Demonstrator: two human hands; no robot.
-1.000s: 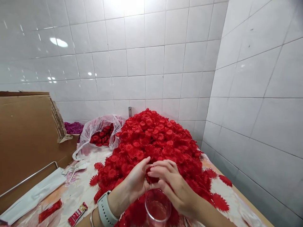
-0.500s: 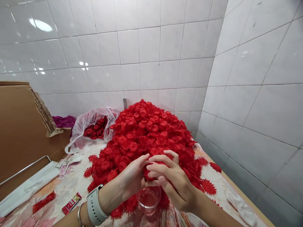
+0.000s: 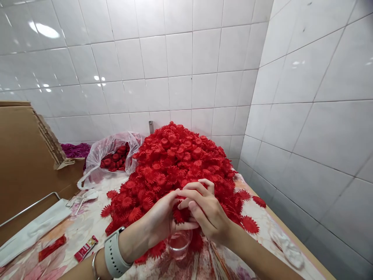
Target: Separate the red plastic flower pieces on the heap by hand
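Observation:
My left hand is curled around a red fringed flower piece, which shows between the palms. My right hand bends over the same piece from the right, its fingers touching those of the left and partly covering it. Behind both hands rises a big pile of red fringed flower pieces. Just below them stands a small clear plastic cup with what looks like clear liquid. Thin sticks lie to the right of the cup.
At left stand a cardboard box and a clear plastic bag of darker red pieces, with purple pieces behind. Two small red packets, one a printed packet, lie on the floral cloth. A tiled wall bounds the right side.
My right hand has turned inward and its fingers have closed further over the red flower piece. The whole view has shifted slightly, so things sit a little further left.

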